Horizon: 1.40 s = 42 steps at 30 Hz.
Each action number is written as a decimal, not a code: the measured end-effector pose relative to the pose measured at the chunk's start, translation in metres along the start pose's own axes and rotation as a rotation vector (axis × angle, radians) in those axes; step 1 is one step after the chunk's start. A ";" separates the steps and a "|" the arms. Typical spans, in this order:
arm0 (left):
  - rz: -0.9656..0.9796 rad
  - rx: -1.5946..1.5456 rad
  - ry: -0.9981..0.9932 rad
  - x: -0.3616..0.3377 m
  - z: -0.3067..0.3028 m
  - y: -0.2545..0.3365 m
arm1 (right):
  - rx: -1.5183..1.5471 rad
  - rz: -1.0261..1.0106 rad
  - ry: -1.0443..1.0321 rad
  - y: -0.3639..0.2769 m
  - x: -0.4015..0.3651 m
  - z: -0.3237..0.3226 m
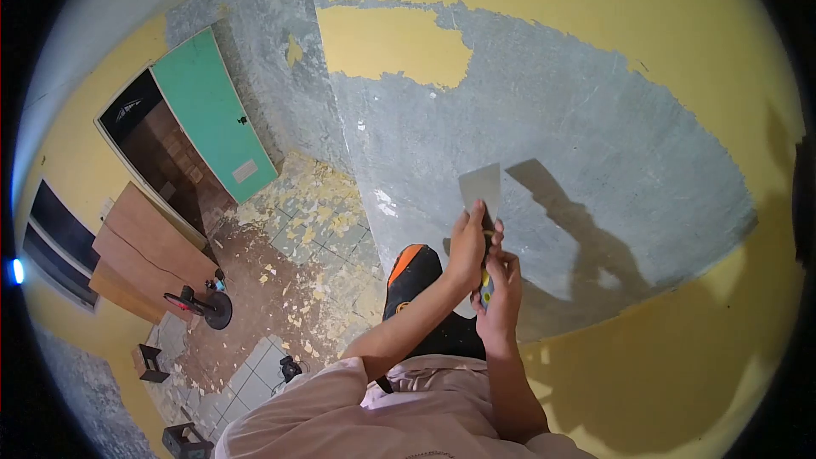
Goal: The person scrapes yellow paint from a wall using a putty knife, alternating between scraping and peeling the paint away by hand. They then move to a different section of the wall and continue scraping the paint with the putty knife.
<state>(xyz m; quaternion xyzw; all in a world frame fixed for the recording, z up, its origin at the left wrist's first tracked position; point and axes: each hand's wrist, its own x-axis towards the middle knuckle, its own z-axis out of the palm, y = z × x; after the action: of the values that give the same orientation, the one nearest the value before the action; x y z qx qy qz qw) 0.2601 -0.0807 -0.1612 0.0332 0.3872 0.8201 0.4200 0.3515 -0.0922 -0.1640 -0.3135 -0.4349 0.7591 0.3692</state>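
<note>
Putty knife (481, 189) at centre, blade flat against scraped grey patch of yellow wall (595, 110). Left hand (467, 248) wrapped tight round handle just behind blade. Right hand (501, 296) clenched on handle end, touching left. Paint flakes (327, 221) strewn over floor at left, green door (212, 110) far left.

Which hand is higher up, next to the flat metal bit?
The left hand. It presses near the grey blade of the scraper; the right hand sits lower, wrapped round the handle.
</note>
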 end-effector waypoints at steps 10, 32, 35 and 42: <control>0.031 0.099 0.264 -0.022 -0.051 -0.057 | -0.179 0.241 -0.102 0.034 -0.024 -0.042; 0.125 -0.128 -0.011 -0.026 -0.009 -0.008 | 0.156 0.306 -0.290 -0.014 -0.015 -0.030; 0.236 -0.116 -0.013 -0.024 0.009 0.007 | 0.189 0.169 -0.287 -0.019 -0.009 -0.022; 0.146 -0.210 0.054 -0.014 -0.029 -0.006 | -0.025 0.231 -0.442 -0.001 -0.021 -0.045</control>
<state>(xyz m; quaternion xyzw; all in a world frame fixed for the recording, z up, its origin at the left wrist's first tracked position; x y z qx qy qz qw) 0.2619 -0.1058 -0.1818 -0.0050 0.3071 0.8850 0.3499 0.3991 -0.0901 -0.1792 -0.1921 -0.4758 0.8409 0.1722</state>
